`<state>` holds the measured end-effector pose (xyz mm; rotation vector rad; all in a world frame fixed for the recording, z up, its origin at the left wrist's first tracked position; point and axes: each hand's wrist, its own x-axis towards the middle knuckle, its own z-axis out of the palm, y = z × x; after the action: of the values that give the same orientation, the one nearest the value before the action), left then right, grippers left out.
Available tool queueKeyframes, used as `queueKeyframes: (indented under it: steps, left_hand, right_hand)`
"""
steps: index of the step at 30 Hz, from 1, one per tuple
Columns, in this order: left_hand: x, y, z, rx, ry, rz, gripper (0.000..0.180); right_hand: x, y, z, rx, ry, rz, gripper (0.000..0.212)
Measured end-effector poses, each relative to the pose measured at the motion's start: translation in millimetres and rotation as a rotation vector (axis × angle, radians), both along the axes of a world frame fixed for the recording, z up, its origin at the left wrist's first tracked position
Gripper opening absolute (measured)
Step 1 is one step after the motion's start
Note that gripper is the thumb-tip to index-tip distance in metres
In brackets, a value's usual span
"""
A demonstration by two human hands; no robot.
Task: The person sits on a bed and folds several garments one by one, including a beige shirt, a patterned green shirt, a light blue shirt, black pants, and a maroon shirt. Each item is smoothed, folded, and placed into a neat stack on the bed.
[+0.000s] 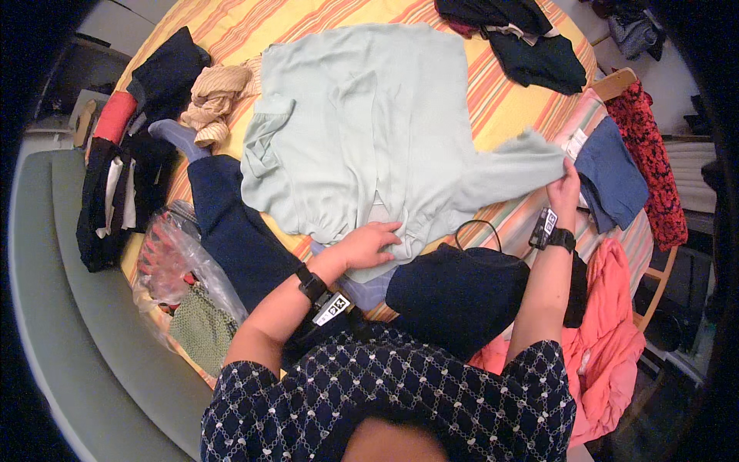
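Observation:
A pale mint long-sleeved blouse [416,115] lies spread out in front of me, with its hem end far and its collar end close to my body. My left hand [371,246] rests on the blouse's near edge, fingers stretched over the fabric. Out to the right, my right hand [566,189] pinches the end of one sleeve [516,165], which is drawn out sideways. The other sleeve [269,142] is bunched on the blouse's left side. Both wrists wear black straps with small tagged devices.
Yellow-orange striped cloth [500,115] lies underneath. Dark clothes [115,185], a beige ribbed garment [215,100] and a clear plastic bag [165,254] are left. Blue folded cloth [612,177] and a coral garment [604,346] lie right; black clothes [535,58] far right. My navy-trousered legs [239,223] frame the near side.

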<state>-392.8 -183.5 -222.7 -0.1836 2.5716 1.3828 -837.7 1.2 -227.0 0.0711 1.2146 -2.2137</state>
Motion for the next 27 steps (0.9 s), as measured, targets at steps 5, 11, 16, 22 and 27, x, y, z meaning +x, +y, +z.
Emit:
queueKeyframes:
  steps: [5,11,16,22,27]
  left_hand:
    - [8,1,11,0.083,0.076,0.066,0.03]
    - [77,-107,17,-0.079,0.143,1.082,0.021]
    - [120,-216,15,-0.527,-0.006,1.406,0.047]
    - [116,-260,-19,-0.403,-0.387,1.404,0.063]
    - [113,-271,-31,-0.167,-0.332,1.305,0.032]
  right_hand:
    - [35,-12,22,0.341,0.057,-0.168,0.016]
    - [173,-96,86,0.817,1.494,0.128,0.007]
    - [274,-131,59,0.787,1.824,1.076,0.018]
    - [292,-109,64,0.761,1.595,1.061,0.019]
    - [272,-100,74,0.932,1.488,1.058,0.02]
